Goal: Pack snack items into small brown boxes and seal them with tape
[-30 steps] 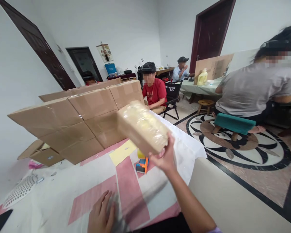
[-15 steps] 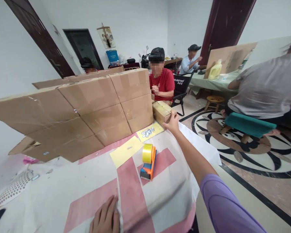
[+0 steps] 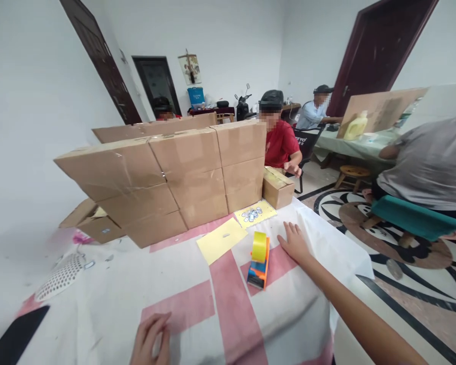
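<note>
My right hand (image 3: 295, 242) lies flat and open on the white and pink cloth, just right of a tape dispenser (image 3: 259, 260) with a yellow roll. A small taped cardboard box (image 3: 277, 187) sits at the table's far right end, apart from my hand, next to the stacked cartons (image 3: 182, 172). My left hand (image 3: 150, 338) rests at the near edge with its fingers loosely spread on the cloth and nothing in it. Between the dispenser and the cartons lie two yellow sheets (image 3: 222, 239), the farther one (image 3: 255, 213) carrying several small white pieces.
A wall of cardboard cartons spans the table's far side, with an open box (image 3: 90, 223) at its left. A white mesh object (image 3: 61, 269) lies left. A person in red (image 3: 281, 144) sits behind the cartons; others sit at a table right. The table edge drops off right.
My right hand carried the taped box to the far right end of the table, let it go beside the cartons, and pulled back to rest near the tape dispenser.
</note>
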Motion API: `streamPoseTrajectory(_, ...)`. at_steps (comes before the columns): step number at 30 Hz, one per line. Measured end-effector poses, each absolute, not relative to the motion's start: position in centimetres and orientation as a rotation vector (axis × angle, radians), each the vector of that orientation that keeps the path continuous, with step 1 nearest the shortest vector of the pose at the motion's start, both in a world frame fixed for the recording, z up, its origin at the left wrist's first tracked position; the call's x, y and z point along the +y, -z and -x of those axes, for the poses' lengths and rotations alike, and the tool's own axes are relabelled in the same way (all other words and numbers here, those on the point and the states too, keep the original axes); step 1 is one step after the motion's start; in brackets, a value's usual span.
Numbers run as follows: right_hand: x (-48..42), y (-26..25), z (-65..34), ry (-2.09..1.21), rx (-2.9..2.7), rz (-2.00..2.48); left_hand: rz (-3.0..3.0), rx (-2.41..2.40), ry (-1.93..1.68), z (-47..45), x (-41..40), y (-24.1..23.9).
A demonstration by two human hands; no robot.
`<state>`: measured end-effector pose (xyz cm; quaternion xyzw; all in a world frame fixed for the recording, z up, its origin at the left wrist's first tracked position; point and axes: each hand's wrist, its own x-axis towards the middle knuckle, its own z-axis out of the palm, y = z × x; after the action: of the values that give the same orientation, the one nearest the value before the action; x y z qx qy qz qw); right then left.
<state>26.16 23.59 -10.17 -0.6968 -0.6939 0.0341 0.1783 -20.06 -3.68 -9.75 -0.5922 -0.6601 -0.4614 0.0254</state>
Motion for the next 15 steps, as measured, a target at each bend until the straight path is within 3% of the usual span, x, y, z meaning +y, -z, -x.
streamPoseTrajectory(6,21.7,9.6,-24.8,0.233,-2.097,2.094,1.613,-2.405,1.527,28.8,0.3,5.7)
streamPoseTrajectory(15,22.4,9.5,-25.4,0.301,-2.143,2.109,1.387,-2.631,1.386,39.0,6.8,2.7)
